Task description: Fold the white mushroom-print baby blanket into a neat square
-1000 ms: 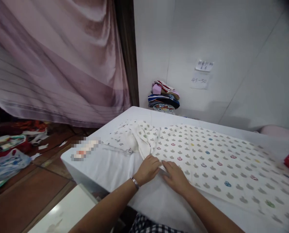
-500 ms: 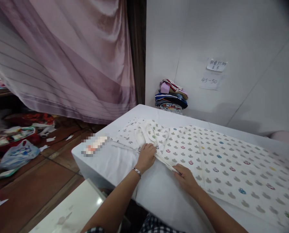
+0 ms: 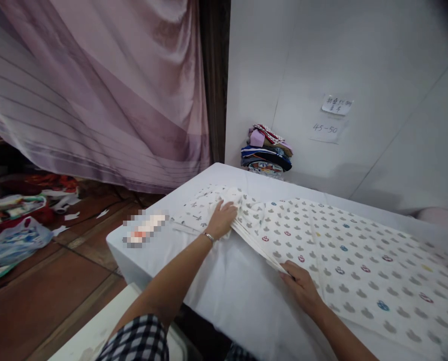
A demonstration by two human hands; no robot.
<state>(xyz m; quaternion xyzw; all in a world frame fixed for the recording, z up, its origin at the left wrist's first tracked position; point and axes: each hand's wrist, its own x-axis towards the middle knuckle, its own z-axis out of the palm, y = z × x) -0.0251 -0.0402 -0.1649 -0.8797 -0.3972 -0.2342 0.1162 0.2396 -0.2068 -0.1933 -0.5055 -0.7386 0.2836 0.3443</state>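
A long white cloth [image 3: 344, 260] printed with grey bunny-like shapes and small coloured motifs is spread over the white-covered table [image 3: 197, 271]. My left hand [image 3: 222, 220] is on its bunched left part, with fingers bent over the fabric; the fingertips are partly lost in the folds. At the near edge, my right hand [image 3: 301, 286] pinches the layered border between thumb and fingers. That border runs straight and taut between the two hands. Left of my left hand lies a piece of white fabric [image 3: 196, 205] with small dark prints.
A pixelated item [image 3: 147, 229] lies at the table's left corner. Folded textiles [image 3: 267, 150] are stacked by the wall. A pale surface [image 3: 96, 326] stands in front on the left. A plastic bag [image 3: 19, 240] and scraps lie on the floor; a pink curtain [image 3: 152, 100] hangs behind.
My left hand has moved up and left over the bunched cloth. My right hand has moved slightly right and down, so the border between them is stretched longer.
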